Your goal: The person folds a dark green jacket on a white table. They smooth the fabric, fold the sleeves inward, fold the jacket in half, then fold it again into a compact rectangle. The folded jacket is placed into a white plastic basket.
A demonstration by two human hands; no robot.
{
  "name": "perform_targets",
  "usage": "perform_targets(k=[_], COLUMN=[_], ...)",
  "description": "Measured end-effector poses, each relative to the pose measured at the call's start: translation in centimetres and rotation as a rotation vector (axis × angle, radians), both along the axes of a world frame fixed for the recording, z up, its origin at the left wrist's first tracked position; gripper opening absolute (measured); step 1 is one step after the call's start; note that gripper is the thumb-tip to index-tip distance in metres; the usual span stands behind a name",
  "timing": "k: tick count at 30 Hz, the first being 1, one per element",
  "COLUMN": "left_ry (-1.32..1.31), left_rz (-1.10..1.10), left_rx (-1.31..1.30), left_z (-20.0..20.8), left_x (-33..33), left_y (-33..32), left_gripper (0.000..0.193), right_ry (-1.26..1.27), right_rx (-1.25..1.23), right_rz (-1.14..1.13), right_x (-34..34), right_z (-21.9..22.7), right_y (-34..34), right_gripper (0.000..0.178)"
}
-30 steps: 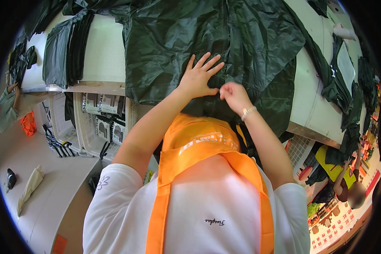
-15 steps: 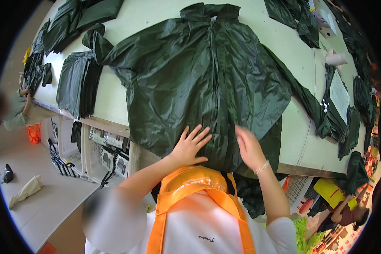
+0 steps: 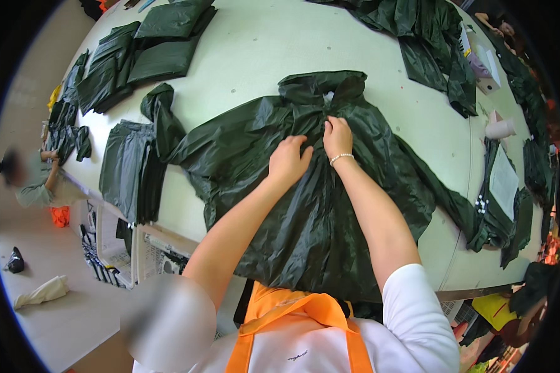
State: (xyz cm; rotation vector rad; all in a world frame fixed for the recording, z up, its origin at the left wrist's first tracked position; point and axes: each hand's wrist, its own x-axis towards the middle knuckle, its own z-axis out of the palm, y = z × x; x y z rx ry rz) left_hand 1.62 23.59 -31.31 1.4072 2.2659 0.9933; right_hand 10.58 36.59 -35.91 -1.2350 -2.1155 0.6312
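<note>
A dark green raincoat [image 3: 305,230] lies spread on the table, front up, its collar at the far end and its hem over the near edge. My right hand [image 3: 338,138] is closed on the front placket just below the collar, its fingers pinched together; any zip pull there is too small to make out. To its left, my left hand [image 3: 289,160] rests on the coat's chest beside the placket. Its fingers are bent, with the thumb apart from them, and no cloth shows in its grasp.
Folded green garments [image 3: 130,165] are stacked left on the pale table [image 3: 249,62]; more folded packs [image 3: 168,46] lie behind. At right are a white cup [image 3: 499,128], a paper sheet [image 3: 503,183] and a box [image 3: 484,68]. Other people work left and right.
Both hands have moved forward from the hem to the chest. My right hand has closed on the placket below the collar. The coat now appears nearer to me.
</note>
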Motion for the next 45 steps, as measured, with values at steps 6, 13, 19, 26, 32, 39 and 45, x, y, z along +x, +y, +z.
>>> perform_targets(k=[6,13,19,26,32,39,45], left_ry=[0.001,-0.150,-0.570,-0.432,-0.531,-1.304,-1.408], left_rz=[0.144,-0.201,-0.235,-0.164,-0.055,0.295,0.395], left_rx=[-0.416,-0.248,-0.255,-0.163,-0.080,0.000,0.201], left_z=[-1.4,-4.6,-4.1,-5.2,-5.4,-0.8,-2.3], left_x=[-1.8,-5.2,-5.8,-5.3,-4.3,-5.9,-4.6], left_y=[10.5,12.7,12.5,12.2,12.0,12.1,11.9], left_gripper=[0.040,0.026,0.019,0.016,0.014,0.034,0.022], right_ry=[0.308,0.085,0.260,0.065,0.100,0.133,0.370], right_rx=[-0.273,-0.185,-0.304,-0.202,-0.055,0.113,-0.444], right_rz=[-0.127,-0.150,-0.012,0.109,0.030,0.399,-0.021], right_x=[0.1,-1.8,-1.5,-1.8,-5.6,-3.5,-2.2], right_z=[-1.2,0.1,-0.3,0.4,3.8,3.2,3.4], right_y=[2.9,3.0,3.4,4.9,9.8,3.9,6.0], right_gripper=[0.017,0.012,0.008,0.010,0.011,0.013,0.020])
